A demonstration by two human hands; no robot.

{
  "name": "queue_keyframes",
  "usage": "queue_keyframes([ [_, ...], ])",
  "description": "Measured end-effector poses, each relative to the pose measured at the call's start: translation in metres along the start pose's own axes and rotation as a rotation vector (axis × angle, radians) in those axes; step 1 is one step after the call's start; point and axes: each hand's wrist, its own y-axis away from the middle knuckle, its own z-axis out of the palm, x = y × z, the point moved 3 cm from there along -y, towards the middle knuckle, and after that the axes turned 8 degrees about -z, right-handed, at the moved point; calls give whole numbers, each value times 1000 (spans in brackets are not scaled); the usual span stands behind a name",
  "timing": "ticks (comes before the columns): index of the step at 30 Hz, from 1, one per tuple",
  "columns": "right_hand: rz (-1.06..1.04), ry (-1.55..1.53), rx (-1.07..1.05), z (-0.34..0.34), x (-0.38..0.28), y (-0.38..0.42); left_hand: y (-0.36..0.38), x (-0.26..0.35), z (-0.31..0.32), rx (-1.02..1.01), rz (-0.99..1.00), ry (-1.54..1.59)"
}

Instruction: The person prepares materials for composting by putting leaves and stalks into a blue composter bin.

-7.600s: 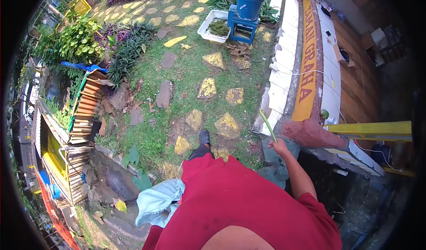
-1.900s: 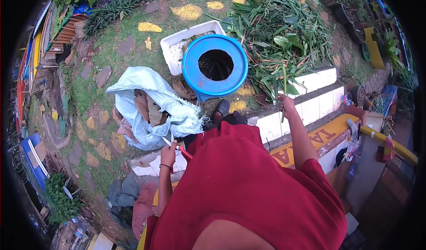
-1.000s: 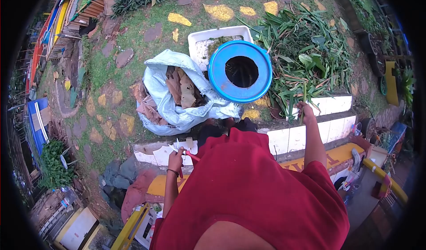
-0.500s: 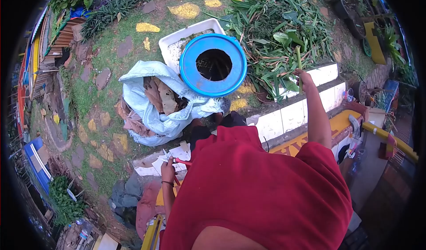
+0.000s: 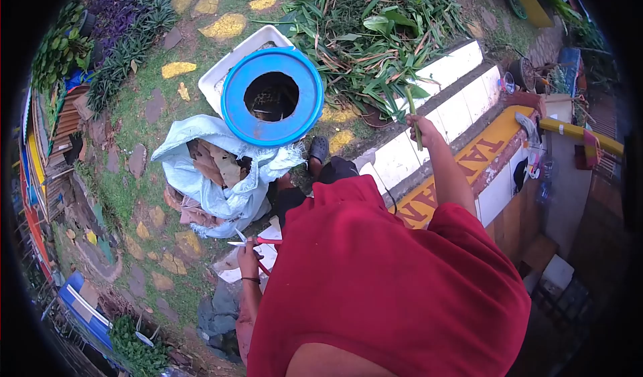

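In the head view, my left hand (image 5: 249,262) is closed on red-handled pruning shears (image 5: 269,241), low at my left side. The silver blades are spread apart and point away from me. My right hand (image 5: 425,133) grips a green stalk (image 5: 410,102) above the white-tiled step, near the close edge of a heap of cut leaves (image 5: 375,39). In front of me stands a round container with a blue lid (image 5: 234,119) that has a ragged hole in its middle. Beside it, a pale woven sack (image 5: 224,199) gapes, with dry brown leaves (image 5: 213,163) inside.
A white basin (image 5: 218,76) sits partly behind the blue lid. Tiled steps (image 5: 462,106) and a yellow lettered ledge (image 5: 469,159) run along my right. Grass with yellow stepping stones (image 5: 224,26) spreads ahead. A foot in a dark clog (image 5: 319,149) shows by the sack.
The view has turned, so the container, sack and leaf heap sit further left. My right hand has drawn the stalk slightly back from the heap. My left hand still holds the shears.
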Motion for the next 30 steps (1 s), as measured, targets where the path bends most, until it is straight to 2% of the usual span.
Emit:
queue_keyframes([
  [5,25,-89,90,-62,28,5,-3,38,4,-15,43,-46],
  [9,-35,-110,239,-121,43,18,-2,72,11,-20,102,-89],
  [11,-56,-32,433,-154,60,23,0,88,18,-52,132,-75],
  [12,-57,279,508,-171,61,32,4,99,22,-48,122,-74],
  [13,-53,269,512,-170,62,43,7,112,25,-43,114,-71],
  [14,-14,752,671,-167,57,51,9,127,33,-74,211,-129],
  [15,29,1244,809,-156,51,54,7,140,41,-73,216,-133],
  [16,-374,1192,682,-127,55,50,13,160,59,-104,274,-122],
  [17,-458,979,383,-84,33,70,15,177,77,-137,336,-108],
  [18,-469,648,117,-41,29,74,13,187,92,-186,341,-112],
  [19,-439,489,-119,13,11,106,10,197,107,-233,347,-113],
  [22,-660,560,-611,136,-9,175,26,232,171,-421,355,-179],
  [24,-638,468,-821,181,2,199,37,247,212,-503,367,-192],
  [25,-698,517,-817,192,8,205,46,251,231,-617,326,-203],
  [26,-674,535,-779,198,15,210,52,252,247,-730,281,-211],
  [28,-641,546,-731,197,26,216,51,249,268,-754,269,-221],
  [30,-825,739,-411,185,29,219,44,239,283,-842,265,-232],
])
